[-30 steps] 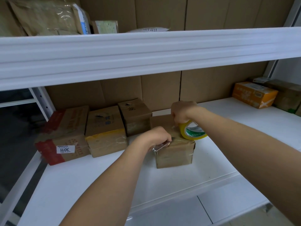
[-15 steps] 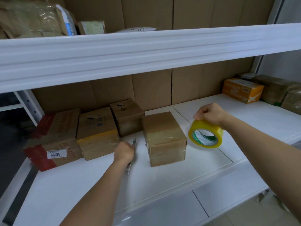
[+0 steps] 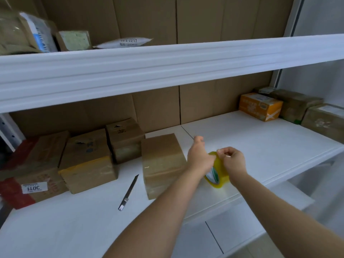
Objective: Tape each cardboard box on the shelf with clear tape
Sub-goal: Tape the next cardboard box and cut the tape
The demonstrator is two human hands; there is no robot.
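The fingers (image 3: 224, 152) of the right hand (image 3: 233, 163) are curling and pinching at the top edge of the yellow-tinted tape roll (image 3: 218, 175), while the left hand (image 3: 199, 157) is gripping the roll's left side, its thumb sticking up toward the far side. The roll is standing on edge, held between both hands just above the near part of the white shelf (image 3: 260, 146); whether it is touching the shelf is unclear. Just left of the hands a taped cardboard box (image 3: 162, 162) is sitting on the shelf, and a utility knife (image 3: 128, 192) is lying to its near left, apart from it. Farther left, three more cardboard boxes (image 3: 87, 161) are standing in a row against the back wall. At the far right an orange box (image 3: 259, 106) is resting beside two brown parcels (image 3: 296, 105).
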